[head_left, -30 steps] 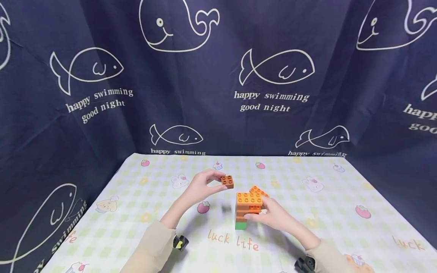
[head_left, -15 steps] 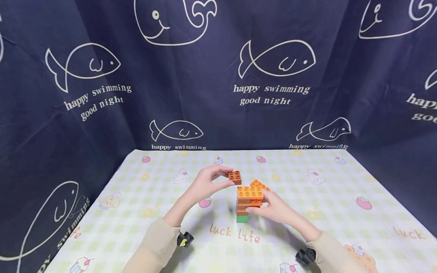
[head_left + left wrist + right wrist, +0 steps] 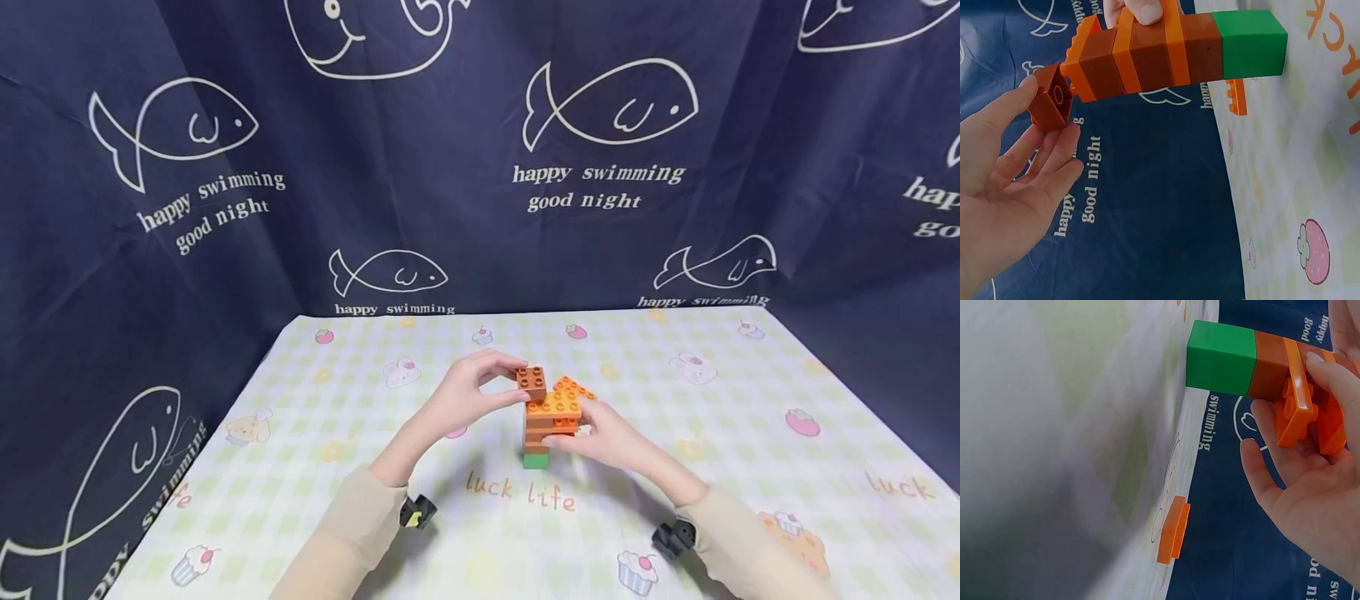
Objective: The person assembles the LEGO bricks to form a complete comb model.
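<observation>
My left hand (image 3: 474, 390) pinches a brown four-stud toy brick (image 3: 532, 381) between thumb and fingers. In the left wrist view this brick (image 3: 1051, 99) is tilted, its hollow underside turned toward the top of a brick tower. The tower (image 3: 1147, 53) stands upright on the table and alternates brown bricks with thin orange plates above a green brick (image 3: 1221, 359) at its base. Its top plate (image 3: 553, 405) is orange and sticks out to the right. My right hand (image 3: 606, 437) grips the tower's right side, thumb in front; some of its fingers are hidden behind.
Behind the tower, a loose orange plate (image 3: 574, 387) lies on the table. A checked, printed cloth (image 3: 675, 533) covers the tabletop. At the table's far edge hangs a dark blue curtain (image 3: 480, 192) with fish drawings.
My left hand has carried the brown brick to the right, to just over the tower's left top. My right hand keeps its grip on the tower. The head view has tilted down slightly.
</observation>
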`<state>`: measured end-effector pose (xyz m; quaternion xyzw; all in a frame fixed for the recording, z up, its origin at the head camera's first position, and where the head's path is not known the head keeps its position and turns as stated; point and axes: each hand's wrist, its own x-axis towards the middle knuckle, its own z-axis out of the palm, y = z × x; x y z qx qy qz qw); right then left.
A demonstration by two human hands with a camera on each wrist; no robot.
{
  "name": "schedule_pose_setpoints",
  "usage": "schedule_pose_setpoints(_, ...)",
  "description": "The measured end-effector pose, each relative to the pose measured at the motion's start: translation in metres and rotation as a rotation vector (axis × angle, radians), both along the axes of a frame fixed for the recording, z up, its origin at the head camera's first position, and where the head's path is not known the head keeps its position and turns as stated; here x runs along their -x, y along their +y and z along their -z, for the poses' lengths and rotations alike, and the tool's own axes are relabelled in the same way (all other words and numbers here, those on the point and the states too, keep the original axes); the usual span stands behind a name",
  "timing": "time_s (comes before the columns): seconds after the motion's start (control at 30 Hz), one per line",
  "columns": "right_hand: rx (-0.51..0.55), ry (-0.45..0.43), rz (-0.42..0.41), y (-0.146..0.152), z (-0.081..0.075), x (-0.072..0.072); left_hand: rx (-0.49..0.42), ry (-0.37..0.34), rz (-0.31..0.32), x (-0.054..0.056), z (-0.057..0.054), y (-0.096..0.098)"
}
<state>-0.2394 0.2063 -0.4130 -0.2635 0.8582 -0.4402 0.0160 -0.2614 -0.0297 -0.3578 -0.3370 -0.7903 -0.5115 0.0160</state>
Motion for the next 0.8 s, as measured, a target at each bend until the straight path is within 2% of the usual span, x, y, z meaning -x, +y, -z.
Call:
schedule_pose_setpoints(0.3, 0.003, -0.007, -0.008, 0.0009, 0.0002, 0.0031, 0.043, -0.003, 0.025, -0.0021, -0.0015, 0.0049)
schedule_pose_setpoints(0.57, 0.014, -0.005, -0.017, 0.0022, -0.0073, 0.0070, 0.046, 0.034, 0.039, 0.0031, -0.0029, 0.0070)
schedule_pose_setpoints(0.8, 0.019, -0.042, -0.004, -0.0003, -0.0022, 0.0006, 0.053, -0.005, 0.053, -0.0016, 0.0023, 0.0054)
